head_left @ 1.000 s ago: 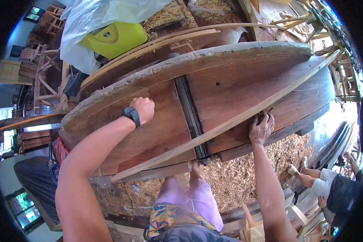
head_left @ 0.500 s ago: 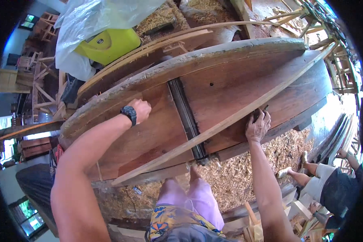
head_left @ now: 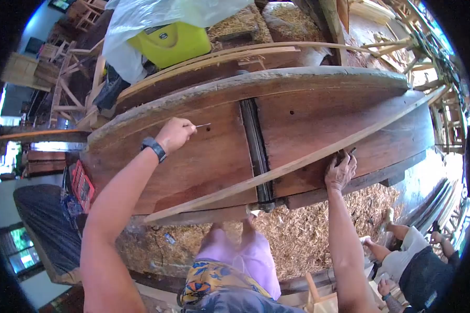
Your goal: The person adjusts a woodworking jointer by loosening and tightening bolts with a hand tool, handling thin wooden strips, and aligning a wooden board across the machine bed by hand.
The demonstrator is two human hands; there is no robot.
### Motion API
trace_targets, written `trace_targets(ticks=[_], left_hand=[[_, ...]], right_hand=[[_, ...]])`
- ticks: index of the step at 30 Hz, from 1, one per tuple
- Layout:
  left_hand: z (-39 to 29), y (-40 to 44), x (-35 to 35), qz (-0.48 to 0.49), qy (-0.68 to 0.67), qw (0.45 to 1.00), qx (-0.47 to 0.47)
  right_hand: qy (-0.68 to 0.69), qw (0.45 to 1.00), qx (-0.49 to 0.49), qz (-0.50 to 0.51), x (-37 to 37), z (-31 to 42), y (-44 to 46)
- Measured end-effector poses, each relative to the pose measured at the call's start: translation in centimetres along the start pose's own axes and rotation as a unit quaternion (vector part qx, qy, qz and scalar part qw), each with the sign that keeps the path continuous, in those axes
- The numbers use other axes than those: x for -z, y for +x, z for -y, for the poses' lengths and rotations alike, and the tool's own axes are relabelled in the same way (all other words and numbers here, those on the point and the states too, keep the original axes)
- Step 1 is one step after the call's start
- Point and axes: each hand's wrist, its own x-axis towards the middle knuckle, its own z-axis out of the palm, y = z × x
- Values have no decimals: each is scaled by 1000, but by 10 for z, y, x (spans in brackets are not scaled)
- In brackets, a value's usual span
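A wide reddish-brown wooden panel [head_left: 214, 161] with a curved, rough-edged far side lies before me. My left hand [head_left: 176, 134], wearing a dark watch [head_left: 154, 148], is closed on a thin metal pin [head_left: 203, 125]. The pin's tip lies close to a small dark hole [head_left: 208, 129] in the panel. My right hand [head_left: 341, 171] has its fingers curled round a small dark object [head_left: 353, 151], mostly hidden, against the near side of a long thin wooden batten [head_left: 297, 160]. The batten runs diagonally over the panel and crosses a dark grooved strip [head_left: 255, 141].
A lime-green container [head_left: 172, 44] under clear plastic sheeting [head_left: 136, 21] stands beyond the panel. A red case [head_left: 81, 183] is at the left. Wood shavings [head_left: 297, 235] cover the floor near my legs. Another person [head_left: 423, 266] is at the lower right.
My left hand has turned, so the thin pin now shows near the hole. My right hand stays by the batten with the dark object. The whole view has shifted.
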Motion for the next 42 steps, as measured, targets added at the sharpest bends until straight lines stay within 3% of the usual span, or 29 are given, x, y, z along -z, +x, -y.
trace_targets(ticks=[3, 7, 12, 14, 17, 30, 36, 42], left_hand=[[6, -25, -8, 13, -241, 965, 105], [22, -45, -21, -2, -268, 955, 126], [54, -36, -40, -114, -72, 991, 4], [50, -28, -43, -189, 89, 973, -99], [27, -17, -42, -226, 167, 947, -158], [4, 31, -54, -133, 302, 933, -143], [-5, 47, -64, -27, 446, 872, -201], [2, 61, -55, 72, 517, 791, -320]], right_hand=[[-12, 1000, 9, -11, -4, -2, 0], [-10, 1000, 13, -4, -5, -4, -1], [-37, 999, 11, -14, -9, -5, -1], [-35, 999, 7, -14, -9, -4, -1], [-42, 999, 7, -13, -8, -2, -1], [-38, 999, 15, -15, -6, -3, 0], [-25, 1000, -8, 12, -6, -3, 1], [-25, 999, -12, 20, -4, 0, 1]])
